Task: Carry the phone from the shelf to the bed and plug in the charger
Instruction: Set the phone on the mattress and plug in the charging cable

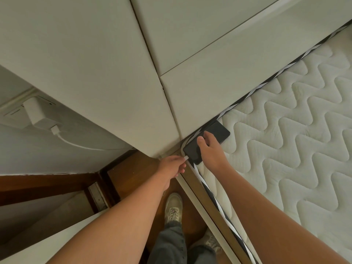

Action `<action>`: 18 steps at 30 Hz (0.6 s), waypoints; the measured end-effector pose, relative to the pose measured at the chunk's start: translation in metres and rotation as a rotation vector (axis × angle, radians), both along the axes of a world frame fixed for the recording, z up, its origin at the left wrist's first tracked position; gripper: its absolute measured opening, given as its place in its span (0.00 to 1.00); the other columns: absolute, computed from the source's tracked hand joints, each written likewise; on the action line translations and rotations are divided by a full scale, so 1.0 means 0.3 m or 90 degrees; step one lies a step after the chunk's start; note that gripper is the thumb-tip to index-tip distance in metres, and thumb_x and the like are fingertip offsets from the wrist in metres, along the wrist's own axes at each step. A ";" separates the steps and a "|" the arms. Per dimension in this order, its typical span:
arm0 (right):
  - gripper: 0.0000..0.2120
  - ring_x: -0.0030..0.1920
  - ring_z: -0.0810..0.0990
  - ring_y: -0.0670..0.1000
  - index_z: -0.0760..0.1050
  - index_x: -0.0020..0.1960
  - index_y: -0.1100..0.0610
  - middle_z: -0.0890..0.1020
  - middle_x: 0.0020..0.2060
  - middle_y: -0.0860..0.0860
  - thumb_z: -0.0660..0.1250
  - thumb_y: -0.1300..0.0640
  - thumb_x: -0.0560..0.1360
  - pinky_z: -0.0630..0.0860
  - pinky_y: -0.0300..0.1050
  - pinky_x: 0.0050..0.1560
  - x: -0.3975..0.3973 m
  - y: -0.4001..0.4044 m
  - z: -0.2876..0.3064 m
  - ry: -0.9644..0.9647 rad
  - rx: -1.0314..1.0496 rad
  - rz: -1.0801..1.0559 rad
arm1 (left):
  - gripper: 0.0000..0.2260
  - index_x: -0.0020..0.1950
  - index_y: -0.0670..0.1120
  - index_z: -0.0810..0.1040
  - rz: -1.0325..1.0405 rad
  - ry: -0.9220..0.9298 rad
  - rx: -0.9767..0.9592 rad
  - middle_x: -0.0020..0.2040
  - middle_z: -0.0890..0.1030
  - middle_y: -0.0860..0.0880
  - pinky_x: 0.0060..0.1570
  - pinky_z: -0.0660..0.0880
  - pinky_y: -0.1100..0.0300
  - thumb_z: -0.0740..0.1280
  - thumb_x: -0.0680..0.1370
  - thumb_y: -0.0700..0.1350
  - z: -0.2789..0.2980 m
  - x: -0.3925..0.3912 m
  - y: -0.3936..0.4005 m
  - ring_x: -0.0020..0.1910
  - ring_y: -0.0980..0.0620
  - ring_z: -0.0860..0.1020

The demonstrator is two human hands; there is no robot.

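A black phone (pixel 219 131) lies flat on the corner of the quilted white mattress (pixel 297 130), against the padded headboard. My right hand (pixel 212 151) rests on the phone, thumb and fingers on its screen. My left hand (pixel 174 165) pinches the white charger plug (pixel 186 159) right at the phone's near end. The white cable (pixel 80 144) runs left to a white charger block (pixel 39 113) plugged into a wall socket.
The cream padded headboard (pixel 114 63) fills the upper view. A wooden bedside surface (pixel 137 172) and dark wooden floor lie below my left hand. The bed frame's edge (pixel 207 202) runs diagonally. My shoes (pixel 173 208) stand beside the bed.
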State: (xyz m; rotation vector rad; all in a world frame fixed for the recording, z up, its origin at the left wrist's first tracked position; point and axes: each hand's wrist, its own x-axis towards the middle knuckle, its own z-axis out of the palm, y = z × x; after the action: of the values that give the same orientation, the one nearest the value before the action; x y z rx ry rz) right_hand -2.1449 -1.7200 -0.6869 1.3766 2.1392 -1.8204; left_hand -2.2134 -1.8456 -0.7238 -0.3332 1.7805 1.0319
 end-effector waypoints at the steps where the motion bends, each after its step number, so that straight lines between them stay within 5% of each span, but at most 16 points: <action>1: 0.26 0.70 0.66 0.51 0.57 0.75 0.55 0.67 0.72 0.52 0.55 0.48 0.80 0.63 0.43 0.65 0.002 0.005 0.000 0.011 -0.006 -0.007 | 0.04 0.47 0.50 0.81 0.000 0.003 -0.001 0.39 0.82 0.50 0.40 0.74 0.60 0.68 0.79 0.44 -0.001 0.002 0.000 0.33 0.56 0.78; 5: 0.27 0.74 0.58 0.53 0.57 0.75 0.55 0.64 0.74 0.53 0.56 0.49 0.79 0.59 0.55 0.72 0.021 0.031 -0.017 -0.057 0.142 0.028 | 0.05 0.46 0.49 0.81 0.000 0.012 0.000 0.39 0.82 0.50 0.40 0.73 0.60 0.67 0.79 0.44 -0.006 0.007 0.004 0.33 0.55 0.78; 9: 0.29 0.77 0.47 0.54 0.53 0.77 0.57 0.54 0.77 0.54 0.55 0.50 0.79 0.48 0.52 0.74 0.063 0.031 -0.069 -0.161 0.315 0.218 | 0.04 0.46 0.50 0.81 0.012 0.022 -0.001 0.41 0.82 0.49 0.42 0.74 0.58 0.67 0.79 0.44 -0.010 0.009 0.008 0.36 0.53 0.79; 18: 0.31 0.76 0.41 0.53 0.47 0.77 0.54 0.45 0.78 0.52 0.53 0.50 0.78 0.44 0.50 0.71 0.094 -0.009 -0.104 -0.227 0.347 0.277 | 0.05 0.52 0.46 0.83 0.051 0.017 0.004 0.41 0.84 0.49 0.44 0.75 0.58 0.68 0.79 0.43 -0.012 0.017 0.013 0.36 0.54 0.81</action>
State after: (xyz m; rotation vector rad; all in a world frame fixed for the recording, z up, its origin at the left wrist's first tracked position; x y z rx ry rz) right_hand -2.1168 -1.7229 -0.7180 1.0587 2.5511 -0.8085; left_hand -2.2084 -1.8418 -0.7273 -0.3921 1.8006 1.1029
